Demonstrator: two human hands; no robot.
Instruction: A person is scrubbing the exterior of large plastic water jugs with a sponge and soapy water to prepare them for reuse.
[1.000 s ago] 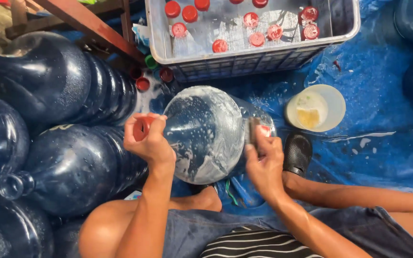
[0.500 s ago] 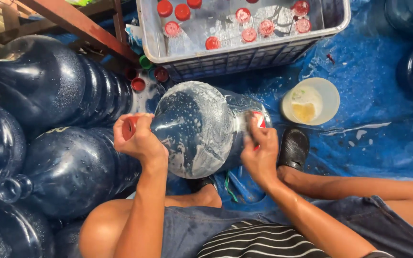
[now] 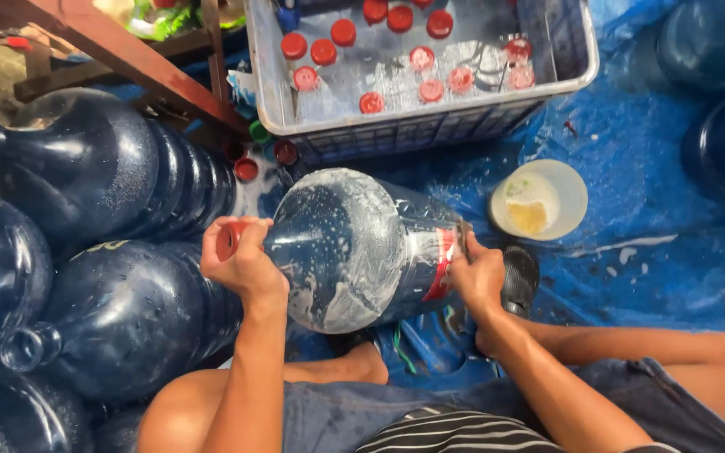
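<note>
A large blue water jug (image 3: 354, 243), coated in soap foam, lies on its side between my knees. My left hand (image 3: 241, 264) is closed around its neck and red cap (image 3: 226, 241) at the left. My right hand (image 3: 478, 277) presses against the jug's body beside a red label band (image 3: 440, 267), gripping something small that I cannot make out.
Several dark blue jugs (image 3: 94, 176) lie stacked at the left. A grey crate (image 3: 564, 80) holding several red caps and soapy water stands at the top. A pale bowl (image 3: 539, 200) with yellowish liquid sits on the blue tarp (image 3: 665, 243). A wooden beam (image 3: 127, 59) crosses the upper left.
The jug has tipped so its shoulder faces left and its side shows. My left hand has kept hold of the neck; my right hand has slid along the body.
</note>
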